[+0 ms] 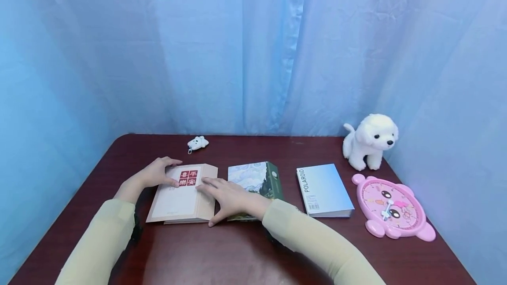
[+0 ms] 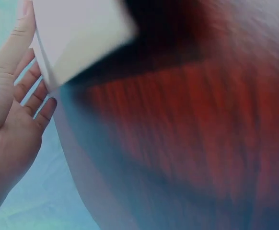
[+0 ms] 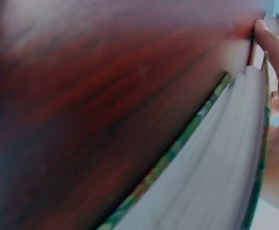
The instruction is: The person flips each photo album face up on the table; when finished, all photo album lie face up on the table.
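A cream book [image 1: 174,201] with red square characters lies on the table in the head view. Its cover juts out past the pages on the left. My left hand [image 1: 156,174] holds this cover near its far left corner, thumb on top and fingers around the edge. In the left wrist view, the fingers [image 2: 36,93] meet the pale cover's edge. Spread over the book's right side, my right hand [image 1: 229,197] touches it with its fingers, thumb down by the near right corner. My right forearm passes over a green landscape-covered book [image 1: 249,177], partly hiding it.
A blue-and-white POLAROID book [image 1: 326,190] lies right of the landscape book. Farther right are a pink cartoon clock [image 1: 409,210] and a white plush dog [image 1: 372,140]. A small white plush keychain [image 1: 197,143] lies near the table's back edge. Blue curtains [image 1: 206,56] surround the table.
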Tool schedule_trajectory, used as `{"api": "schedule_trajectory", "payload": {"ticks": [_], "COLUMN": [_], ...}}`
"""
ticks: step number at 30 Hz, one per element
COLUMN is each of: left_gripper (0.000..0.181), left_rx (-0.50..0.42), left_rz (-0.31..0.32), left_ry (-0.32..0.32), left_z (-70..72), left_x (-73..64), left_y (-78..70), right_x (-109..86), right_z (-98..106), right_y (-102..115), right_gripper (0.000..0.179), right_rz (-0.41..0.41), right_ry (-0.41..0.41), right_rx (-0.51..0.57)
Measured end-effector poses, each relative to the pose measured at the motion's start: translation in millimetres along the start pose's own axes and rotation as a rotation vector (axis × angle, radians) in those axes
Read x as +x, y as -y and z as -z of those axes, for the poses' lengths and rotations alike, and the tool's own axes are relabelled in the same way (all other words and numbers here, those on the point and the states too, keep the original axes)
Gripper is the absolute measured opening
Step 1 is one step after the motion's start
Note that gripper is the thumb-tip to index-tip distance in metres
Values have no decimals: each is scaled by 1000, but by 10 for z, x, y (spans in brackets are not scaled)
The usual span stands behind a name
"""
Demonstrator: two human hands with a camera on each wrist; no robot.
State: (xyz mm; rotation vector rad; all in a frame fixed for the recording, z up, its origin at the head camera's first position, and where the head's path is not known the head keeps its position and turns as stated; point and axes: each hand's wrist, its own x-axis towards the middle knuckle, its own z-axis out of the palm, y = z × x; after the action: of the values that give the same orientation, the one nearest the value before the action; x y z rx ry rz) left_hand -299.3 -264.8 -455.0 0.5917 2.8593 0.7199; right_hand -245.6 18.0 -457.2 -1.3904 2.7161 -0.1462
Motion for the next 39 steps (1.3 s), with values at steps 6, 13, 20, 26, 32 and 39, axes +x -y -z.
{"api": "schedule_trajectory", "payload": {"ticks": [6, 13, 20, 26, 32, 39], "left_gripper": [74, 69, 66, 62, 62, 63], "left_rx": [-62, -139, -160, -170, -175, -162], "left_rz": [47, 90, 65, 37, 46, 77], "left_ry": [43, 44, 37, 12, -21, -40], "left_z": [15, 15, 22, 105, 155, 185], "left_x": [39, 21, 27, 38, 5, -62], "left_y": [-8, -45, -61, -126, -168, -199], "right_x": [7, -13, -48, -63, -89, -124], "right_z": [12, -5, -51, -70, -48, 31], "right_y": [9, 31, 37, 29, 40, 73], "right_gripper": [107, 112, 119, 121, 112, 102], "right_rz": [-33, -118, -156, -161, -149, -105], "right_ry": [-5, -28, -62, -81, -105, -150], "right_rx": [35, -17, -69, -48, -24, 18]}}
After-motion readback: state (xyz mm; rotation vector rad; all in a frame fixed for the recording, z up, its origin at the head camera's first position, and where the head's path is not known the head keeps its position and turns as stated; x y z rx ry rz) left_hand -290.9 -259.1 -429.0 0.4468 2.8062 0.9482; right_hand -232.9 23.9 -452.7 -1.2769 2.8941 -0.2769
